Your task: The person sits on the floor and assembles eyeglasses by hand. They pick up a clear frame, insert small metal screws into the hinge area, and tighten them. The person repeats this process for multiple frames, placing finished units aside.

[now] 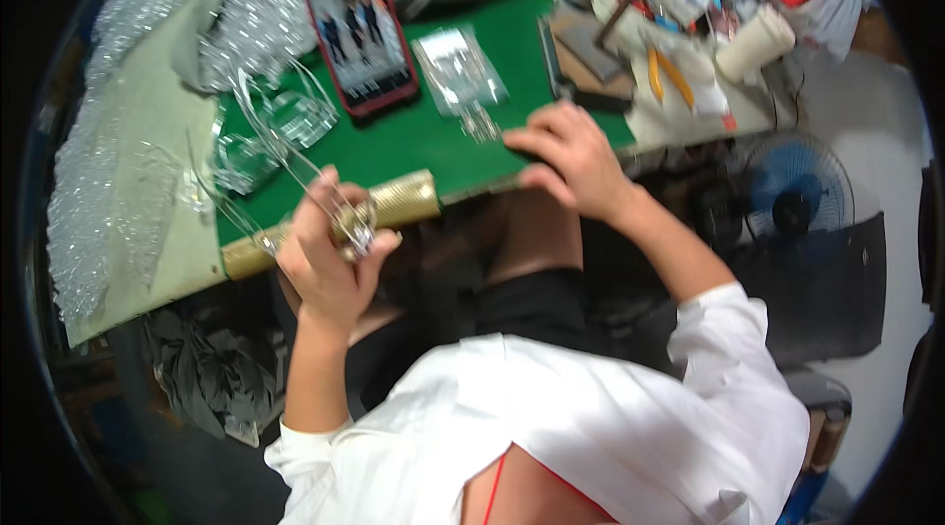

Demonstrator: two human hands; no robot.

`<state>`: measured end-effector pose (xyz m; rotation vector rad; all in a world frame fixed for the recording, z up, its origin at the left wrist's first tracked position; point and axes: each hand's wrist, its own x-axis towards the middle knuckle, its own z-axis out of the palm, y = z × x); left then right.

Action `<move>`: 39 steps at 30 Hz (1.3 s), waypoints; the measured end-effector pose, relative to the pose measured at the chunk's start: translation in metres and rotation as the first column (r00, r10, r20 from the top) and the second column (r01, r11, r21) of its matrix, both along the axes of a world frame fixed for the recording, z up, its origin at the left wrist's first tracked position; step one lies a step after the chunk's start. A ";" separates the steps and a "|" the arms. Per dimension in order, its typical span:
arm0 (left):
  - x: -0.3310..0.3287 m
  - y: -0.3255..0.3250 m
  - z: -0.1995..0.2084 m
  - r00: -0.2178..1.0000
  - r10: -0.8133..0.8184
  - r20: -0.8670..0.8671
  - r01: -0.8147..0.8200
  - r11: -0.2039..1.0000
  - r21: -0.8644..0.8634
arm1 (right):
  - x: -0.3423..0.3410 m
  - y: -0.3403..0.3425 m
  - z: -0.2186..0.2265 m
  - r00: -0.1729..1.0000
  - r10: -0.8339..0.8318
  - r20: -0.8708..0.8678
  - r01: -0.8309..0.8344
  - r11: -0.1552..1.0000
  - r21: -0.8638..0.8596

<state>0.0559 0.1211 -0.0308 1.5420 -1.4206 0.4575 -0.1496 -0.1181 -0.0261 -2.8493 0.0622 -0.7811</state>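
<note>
A bundle of thin shiny strands [356,220] is gripped between the thumb and bent fingers of the left hand [330,254], the small metallic pieces bunched near the fingertips and thin lengths stretched out toward 11 o'clock. A patterned gold tube [409,196] is laid along the near edge of the green mat [512,48], partly hidden by that hand; whether it is touched cannot be told. At 2 o'clock from the left hand, the right hand [579,159] is held loosely open over the mat's edge, its thumb apart from the forefinger and nothing seen between them. The forefinger is pointed at a small cluster of shiny pieces [479,123], just beside its tip at 10 o'clock; contact cannot be made out. Beyond that cluster a clear plastic packet [455,70] is laid flat. A phone in a red case [362,41] is placed at 12 o'clock from the left hand, and clear looped plastic [305,117] is spread at 11 o'clock. Yellow-handled pliers [673,78] and a white roll [756,43] are seen at 2 o'clock from the right hand, a fan [815,181] at 3 o'clock.
</note>
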 end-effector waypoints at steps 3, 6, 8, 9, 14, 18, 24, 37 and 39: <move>-0.005 -0.017 0.003 0.995 -0.103 -0.007 0.103 0.995 -0.011 | 0.002 0.001 0.003 0.999 -0.043 -0.008 0.043 0.995 0.084; 0.004 -0.041 -0.008 0.982 -0.188 0.011 0.188 0.978 -0.091 | -0.001 -0.003 0.004 1.000 -0.011 -0.003 0.012 0.983 0.183; 0.009 -0.053 -0.010 0.982 -0.188 0.021 0.189 0.979 -0.081 | -0.004 -0.007 0.003 0.999 -0.022 0.026 0.013 0.956 0.294; 0.011 -0.057 -0.007 0.981 -0.194 0.011 0.194 0.979 -0.065 | -0.004 -0.004 0.006 0.996 -0.084 -0.002 0.078 0.912 0.403; 0.026 -0.070 -0.010 0.980 -0.197 0.028 0.198 0.977 -0.081 | 0.007 -0.016 0.006 0.993 -0.091 -0.075 0.115 0.894 0.433; 0.029 -0.070 -0.011 0.972 -0.227 0.064 0.232 0.969 -0.081 | 0.015 -0.017 0.008 0.994 -0.038 -0.100 0.080 0.882 0.465; 0.030 -0.069 -0.013 0.969 -0.244 0.026 0.246 0.964 -0.102 | 0.031 -0.036 0.010 0.974 0.192 -0.117 -0.107 0.855 0.508; 0.024 -0.068 -0.005 0.967 -0.252 -0.048 0.248 0.967 -0.065 | 0.033 -0.039 0.011 0.953 0.203 -0.224 -0.150 0.961 0.234; 0.029 -0.071 -0.012 0.964 -0.267 -0.004 0.264 0.954 -0.144 | 0.029 -0.036 0.012 0.959 0.172 -0.224 -0.132 0.974 0.183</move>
